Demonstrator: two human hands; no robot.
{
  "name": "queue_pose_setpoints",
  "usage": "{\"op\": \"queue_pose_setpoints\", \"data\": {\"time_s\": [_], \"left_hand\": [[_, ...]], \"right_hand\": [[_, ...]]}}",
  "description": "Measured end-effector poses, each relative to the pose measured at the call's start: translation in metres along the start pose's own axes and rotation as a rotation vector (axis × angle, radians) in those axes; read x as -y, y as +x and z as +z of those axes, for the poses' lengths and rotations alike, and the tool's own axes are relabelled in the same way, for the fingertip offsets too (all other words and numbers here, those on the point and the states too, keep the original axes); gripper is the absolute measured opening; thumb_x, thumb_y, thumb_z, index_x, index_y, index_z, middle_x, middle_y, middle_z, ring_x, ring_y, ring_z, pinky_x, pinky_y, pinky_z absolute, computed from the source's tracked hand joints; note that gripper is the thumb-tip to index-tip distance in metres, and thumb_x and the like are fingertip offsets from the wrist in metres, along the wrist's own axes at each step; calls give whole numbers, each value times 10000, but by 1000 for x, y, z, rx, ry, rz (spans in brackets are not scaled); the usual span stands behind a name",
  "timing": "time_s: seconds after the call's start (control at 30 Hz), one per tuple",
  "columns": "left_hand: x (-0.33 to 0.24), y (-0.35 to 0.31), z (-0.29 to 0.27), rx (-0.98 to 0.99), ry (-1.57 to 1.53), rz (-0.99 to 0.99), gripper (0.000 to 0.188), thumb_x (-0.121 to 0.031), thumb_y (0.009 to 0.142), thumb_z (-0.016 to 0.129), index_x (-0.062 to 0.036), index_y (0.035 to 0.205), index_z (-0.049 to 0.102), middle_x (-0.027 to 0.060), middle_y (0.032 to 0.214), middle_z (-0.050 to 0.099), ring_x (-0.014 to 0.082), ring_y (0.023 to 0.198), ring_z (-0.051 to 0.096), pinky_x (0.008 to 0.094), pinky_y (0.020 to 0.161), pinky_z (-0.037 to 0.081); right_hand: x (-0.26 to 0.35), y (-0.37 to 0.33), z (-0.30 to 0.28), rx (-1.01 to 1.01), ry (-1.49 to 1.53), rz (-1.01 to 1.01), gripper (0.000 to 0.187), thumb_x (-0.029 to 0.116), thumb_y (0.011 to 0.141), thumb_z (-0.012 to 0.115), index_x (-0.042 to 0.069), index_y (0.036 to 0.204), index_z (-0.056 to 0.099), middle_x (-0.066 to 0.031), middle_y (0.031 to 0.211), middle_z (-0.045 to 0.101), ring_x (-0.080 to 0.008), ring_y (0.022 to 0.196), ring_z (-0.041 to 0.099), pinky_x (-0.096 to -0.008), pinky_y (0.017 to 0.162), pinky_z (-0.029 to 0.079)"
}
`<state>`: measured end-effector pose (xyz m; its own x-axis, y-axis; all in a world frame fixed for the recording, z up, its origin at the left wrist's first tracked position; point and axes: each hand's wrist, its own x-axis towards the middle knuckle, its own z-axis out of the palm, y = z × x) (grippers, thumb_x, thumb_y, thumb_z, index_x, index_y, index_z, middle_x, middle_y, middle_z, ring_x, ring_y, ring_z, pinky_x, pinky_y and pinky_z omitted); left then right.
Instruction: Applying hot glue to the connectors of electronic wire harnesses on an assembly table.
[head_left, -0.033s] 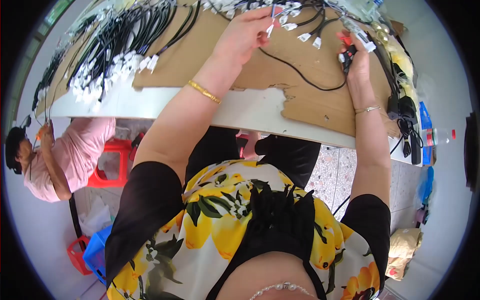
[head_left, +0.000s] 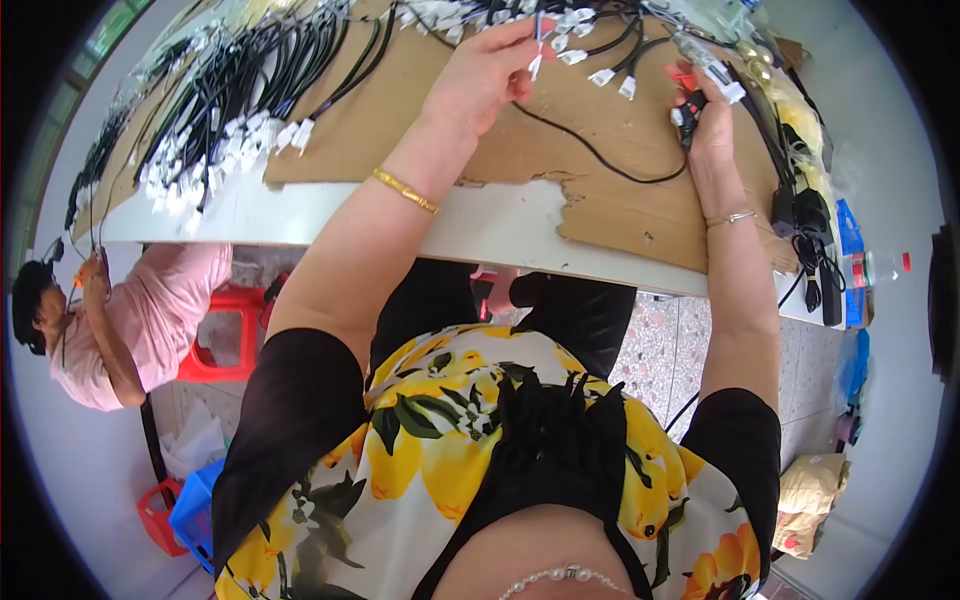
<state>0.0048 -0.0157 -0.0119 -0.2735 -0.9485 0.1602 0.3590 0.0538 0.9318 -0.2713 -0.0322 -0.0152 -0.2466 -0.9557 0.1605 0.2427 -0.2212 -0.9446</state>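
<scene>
Your left hand (head_left: 490, 75) pinches white connector (head_left: 537, 62), 12 o'clock; right hand (head_left: 708, 118) closed on black cable (head_left: 600, 158) end. Step: terminating. Next: align ends precisely.

Bright even daylight, fisheye-bent edges

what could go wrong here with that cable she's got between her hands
1. The black cable loops loosely across the cardboard sheet between the left hand and right hand; the loop could snag the sheet's torn edge.
2. White-tagged cable ends crowd around both hands, so the held one might tangle with them.
</scene>
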Motion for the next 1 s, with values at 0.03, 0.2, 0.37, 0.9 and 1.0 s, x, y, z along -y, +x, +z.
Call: {"op": "queue_pose_setpoints", "data": {"time_s": [0.03,0.2,0.37,0.9,1.0], "left_hand": [[-4,-3,3,19,-25,21,276,-67,863,521,-56,1132,580,40,872,609,78,580,517,260,544,485],[1,3,7,-38,102,57,282,-20,847,527,-42,1124,579,79,861,599,114,591,552,232,519,497],[9,9,1,-144,331,198,282,24,811,558,33,1092,566,107,861,611,143,623,613,246,530,516],[7,6,-5,-204,417,205,263,40,791,542,62,1052,561,102,853,632,145,667,608,242,593,511],[8,21,0,-131,264,190,326,78,791,528,76,1116,518,104,856,616,167,652,609,253,582,525]], "right_hand": [[1,-1,1,20,15,-9,274,179,879,492,-22,1053,559,-103,883,643,-103,531,477,-215,471,420],[11,-6,3,35,0,-17,280,180,877,488,-29,1053,555,-105,880,644,-97,540,474,-214,477,419],[16,-8,4,64,15,-9,294,184,880,486,-38,1063,545,-105,882,642,-97,541,473,-228,499,423],[26,-23,20,22,-9,76,255,229,890,484,16,1010,558,-56,818,634,-72,515,455,-188,421,359],[28,-10,-4,649,1059,700,223,254,885,500,46,907,579,-26,719,600,-76,468,465,-185,351,346]]}}
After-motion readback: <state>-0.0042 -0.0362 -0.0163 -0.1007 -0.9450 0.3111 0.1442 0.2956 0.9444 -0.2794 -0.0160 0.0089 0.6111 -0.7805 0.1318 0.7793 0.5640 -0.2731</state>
